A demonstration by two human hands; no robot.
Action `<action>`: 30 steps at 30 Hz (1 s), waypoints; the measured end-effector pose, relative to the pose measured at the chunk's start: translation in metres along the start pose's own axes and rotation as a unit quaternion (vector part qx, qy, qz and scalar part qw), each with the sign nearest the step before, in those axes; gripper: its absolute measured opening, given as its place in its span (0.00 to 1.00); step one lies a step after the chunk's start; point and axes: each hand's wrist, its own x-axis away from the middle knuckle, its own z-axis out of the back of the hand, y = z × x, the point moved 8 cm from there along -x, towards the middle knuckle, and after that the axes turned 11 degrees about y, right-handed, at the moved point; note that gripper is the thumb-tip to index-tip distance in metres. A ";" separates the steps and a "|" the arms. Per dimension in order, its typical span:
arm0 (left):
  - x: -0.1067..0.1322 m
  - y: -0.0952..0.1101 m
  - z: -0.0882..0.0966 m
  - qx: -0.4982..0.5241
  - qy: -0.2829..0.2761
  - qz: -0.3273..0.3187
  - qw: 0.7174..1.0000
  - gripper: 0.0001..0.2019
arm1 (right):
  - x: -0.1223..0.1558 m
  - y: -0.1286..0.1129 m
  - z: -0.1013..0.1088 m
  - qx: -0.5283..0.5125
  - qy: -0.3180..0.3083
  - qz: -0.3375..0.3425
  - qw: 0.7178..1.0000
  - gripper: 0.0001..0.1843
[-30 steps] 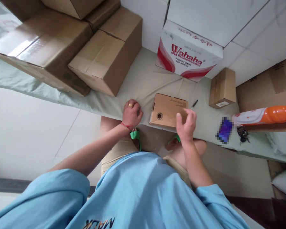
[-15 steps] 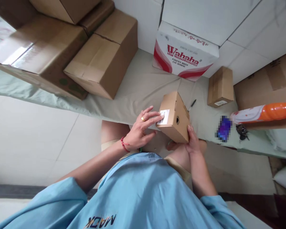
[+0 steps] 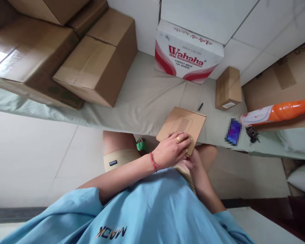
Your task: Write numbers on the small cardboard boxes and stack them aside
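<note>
A small brown cardboard box (image 3: 185, 122) is tilted over my lap at the front edge of the cloth-covered surface, its broad face with a faint printed outline turned up. My left hand (image 3: 174, 147), with a gold ring and a red wrist string, lies across the near part of that face, fingers close together and bent over it. Its thumb is hidden. My right hand (image 3: 192, 161) grips the box's near right corner from below, most of its fingers out of sight under the cardboard. A black pen (image 3: 200, 106) lies just beyond the box.
Large cartons (image 3: 96, 64) stand at the left. By the wall are a white and red Wahaba carton (image 3: 188, 54) and a small brown carton (image 3: 228, 88). On the right lie a blurred-out phone (image 3: 233, 132), keys (image 3: 252, 134) and an orange-and-white bottle-shaped object (image 3: 279, 113).
The box has turned, so its labelled side and round hole no longer show and its broad face is up. My left hand moved from the label onto this face; my right hand shifted nearer my body.
</note>
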 end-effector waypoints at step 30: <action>0.115 -0.077 0.220 -0.037 0.454 0.346 0.821 0.41 | 0.013 0.010 -0.062 -0.080 -0.102 -0.037 0.991 0.21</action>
